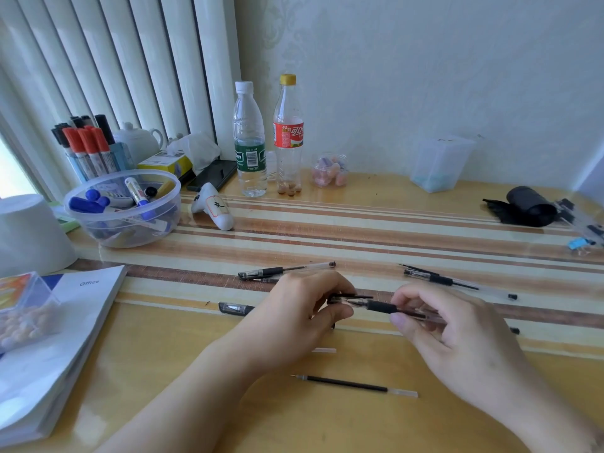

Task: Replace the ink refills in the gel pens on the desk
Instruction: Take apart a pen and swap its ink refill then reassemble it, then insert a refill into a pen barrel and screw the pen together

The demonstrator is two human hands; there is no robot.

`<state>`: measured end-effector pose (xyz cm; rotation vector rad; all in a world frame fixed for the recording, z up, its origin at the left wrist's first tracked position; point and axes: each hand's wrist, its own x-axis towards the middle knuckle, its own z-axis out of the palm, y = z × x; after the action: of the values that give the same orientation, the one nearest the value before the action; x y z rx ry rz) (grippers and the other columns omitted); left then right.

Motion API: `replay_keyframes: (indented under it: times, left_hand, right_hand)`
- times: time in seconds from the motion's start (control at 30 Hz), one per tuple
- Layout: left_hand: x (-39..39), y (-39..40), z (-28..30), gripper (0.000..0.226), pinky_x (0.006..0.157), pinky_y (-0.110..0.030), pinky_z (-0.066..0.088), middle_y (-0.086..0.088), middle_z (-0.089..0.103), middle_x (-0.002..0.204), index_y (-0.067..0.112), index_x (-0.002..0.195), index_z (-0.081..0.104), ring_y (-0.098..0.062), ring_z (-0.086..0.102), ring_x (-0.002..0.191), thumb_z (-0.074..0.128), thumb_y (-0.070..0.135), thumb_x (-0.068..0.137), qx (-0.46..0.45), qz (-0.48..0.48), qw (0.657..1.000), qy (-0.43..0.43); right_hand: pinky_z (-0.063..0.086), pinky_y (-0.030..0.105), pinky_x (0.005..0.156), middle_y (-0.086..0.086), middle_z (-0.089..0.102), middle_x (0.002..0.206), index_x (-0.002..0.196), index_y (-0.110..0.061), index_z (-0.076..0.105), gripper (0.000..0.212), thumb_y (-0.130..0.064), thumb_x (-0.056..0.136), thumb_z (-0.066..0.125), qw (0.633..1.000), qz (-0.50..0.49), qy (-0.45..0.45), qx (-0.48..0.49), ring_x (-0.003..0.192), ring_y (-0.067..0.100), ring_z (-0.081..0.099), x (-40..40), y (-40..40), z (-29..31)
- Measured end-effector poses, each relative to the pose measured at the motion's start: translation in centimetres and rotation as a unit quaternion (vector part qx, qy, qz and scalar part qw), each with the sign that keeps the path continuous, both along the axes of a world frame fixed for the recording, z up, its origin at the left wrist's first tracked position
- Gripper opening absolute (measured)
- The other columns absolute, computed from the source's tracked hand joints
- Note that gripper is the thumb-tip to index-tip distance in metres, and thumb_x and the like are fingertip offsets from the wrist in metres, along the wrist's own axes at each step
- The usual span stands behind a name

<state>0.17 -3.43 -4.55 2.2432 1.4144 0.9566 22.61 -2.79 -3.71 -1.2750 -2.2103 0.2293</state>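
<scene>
Gripping one pen (380,306) together, the left hand (294,318) pinches its cap end, the right hand (457,335) its barrel; another pen (236,308) runs half hidden under the left hand.

**One head cam, looking fwd and down**

Single view, worn on head, wide-angle w/ bent edges. Faces fwd/down across the desk (359,223) toward wall and blinds (108,60). Close in: both forearms enter from bottom edge, hands mid-frame. No 2nd view, so no shared area.
</scene>
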Motion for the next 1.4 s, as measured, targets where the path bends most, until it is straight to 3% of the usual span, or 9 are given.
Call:
replay_keyframes:
  times: [0.07, 0.2, 0.33, 0.57, 0.93, 1.1, 1.2, 1.27, 1.4]
  left_hand:
    - [-0.2, 0.1, 0.1, 0.014, 0.064, -0.016, 0.040, 0.007, 0.063, 0.079, 0.020, 0.105, 0.065, -0.013, 0.054, 0.074, 0.062, 0.026, 0.092, 0.008, 0.006, 1.000, -0.014]
    - [-0.4, 0.1, 0.3, 0.028, 0.063, -0.018, 0.042, 0.010, 0.062, 0.073, 0.020, 0.103, 0.066, -0.012, 0.054, 0.069, 0.055, 0.042, 0.091, 0.013, 0.017, 0.998, -0.053]
    - [-0.1, 0.0, 0.1, 0.013, 0.063, -0.019, 0.041, 0.009, 0.060, 0.075, 0.021, 0.104, 0.065, -0.013, 0.053, 0.071, 0.060, 0.026, 0.094, 0.011, 0.005, 1.000, -0.016]
    - [0.4, -0.1, -0.2, 0.015, 0.059, -0.011, 0.032, 0.019, 0.052, 0.065, 0.022, 0.108, 0.064, -0.002, 0.049, 0.063, 0.059, 0.024, 0.094, -0.015, -0.025, 1.000, 0.007]
    - [0.5, -0.5, 0.1, 0.013, 0.056, -0.004, 0.031, 0.016, 0.054, 0.061, 0.017, 0.101, 0.070, 0.007, 0.048, 0.057, 0.066, 0.015, 0.088, -0.006, -0.031, 0.999, 0.017]
    - [-1.6, -0.3, 1.9, 0.032, 0.061, -0.012, 0.040, 0.014, 0.068, 0.083, 0.022, 0.106, 0.068, -0.003, 0.061, 0.074, 0.052, 0.046, 0.093, 0.008, -0.038, 0.999, 0.007]
    - [-4.2, 0.1, 2.4, 0.026, 0.070, -0.020, 0.049, 0.014, 0.069, 0.089, 0.023, 0.101, 0.069, -0.005, 0.063, 0.085, 0.052, 0.042, 0.095, 0.006, 0.028, 1.000, -0.011]
    - [-5.7, 0.3, 2.4, 0.009, 0.072, -0.020, 0.047, 0.017, 0.066, 0.089, 0.030, 0.096, 0.068, 0.000, 0.058, 0.086, 0.061, 0.031, 0.092, -0.024, 0.069, 0.996, 0.050]
    - [-7.0, 0.4, 1.8, 0.015, 0.077, -0.015, 0.039, 0.022, 0.060, 0.096, 0.036, 0.098, 0.066, 0.009, 0.050, 0.091, 0.070, 0.035, 0.083, -0.107, 0.078, 0.978, 0.159]
  right_hand:
    - [0.044, 0.015, 0.048, -0.026, 0.064, 0.077, 0.087, -0.039, 0.061, 0.009, -0.037, 0.081, 0.067, 1.000, -0.010, 0.007, 0.008, 0.057, -0.004, 0.056, 0.2, 0.0, 0.2]
    - [0.044, 0.020, 0.046, -0.026, 0.065, 0.077, 0.087, -0.039, 0.060, 0.010, -0.037, 0.081, 0.068, 1.000, -0.028, 0.009, 0.006, 0.064, -0.007, 0.056, 0.5, 0.3, 0.2]
    - [0.049, 0.022, 0.052, -0.029, 0.063, 0.077, 0.087, -0.039, 0.060, 0.011, -0.039, 0.079, 0.068, 1.000, -0.022, 0.004, 0.015, 0.066, 0.002, 0.060, 0.3, 0.3, 0.0]
    - [0.056, 0.027, 0.060, -0.028, 0.065, 0.078, 0.088, -0.035, 0.066, 0.011, -0.035, 0.078, 0.069, 1.000, 0.005, -0.005, 0.020, 0.073, -0.006, 0.062, -0.1, 0.1, -0.3]
    - [0.050, 0.017, 0.065, -0.026, 0.065, 0.069, 0.082, -0.027, 0.072, 0.025, -0.007, 0.070, 0.082, 0.998, 0.017, 0.059, -0.022, 0.076, -0.002, 0.064, -0.5, 0.3, -1.2]
    - [0.038, 0.009, 0.052, -0.029, 0.062, 0.082, 0.082, -0.035, 0.066, 0.008, -0.033, 0.077, 0.072, 0.997, 0.056, 0.040, -0.037, 0.070, 0.002, 0.058, -1.0, -0.6, -0.3]
    - [0.041, 0.013, 0.068, -0.034, 0.055, 0.091, 0.084, -0.040, 0.062, 0.012, -0.050, 0.078, 0.060, 0.993, 0.084, -0.065, -0.040, 0.092, -0.004, 0.051, -1.3, -0.8, -0.6]
    - [0.041, 0.015, 0.071, -0.034, 0.054, 0.093, 0.085, -0.040, 0.062, 0.015, -0.054, 0.079, 0.057, 0.989, 0.095, -0.095, -0.057, 0.096, -0.005, 0.047, -1.4, -0.7, -1.1]
    - [0.033, 0.012, 0.068, -0.033, 0.052, 0.097, 0.087, -0.043, 0.061, 0.017, -0.058, 0.080, 0.054, 0.985, 0.101, -0.121, -0.076, 0.100, -0.006, 0.042, -1.6, -0.6, -1.3]
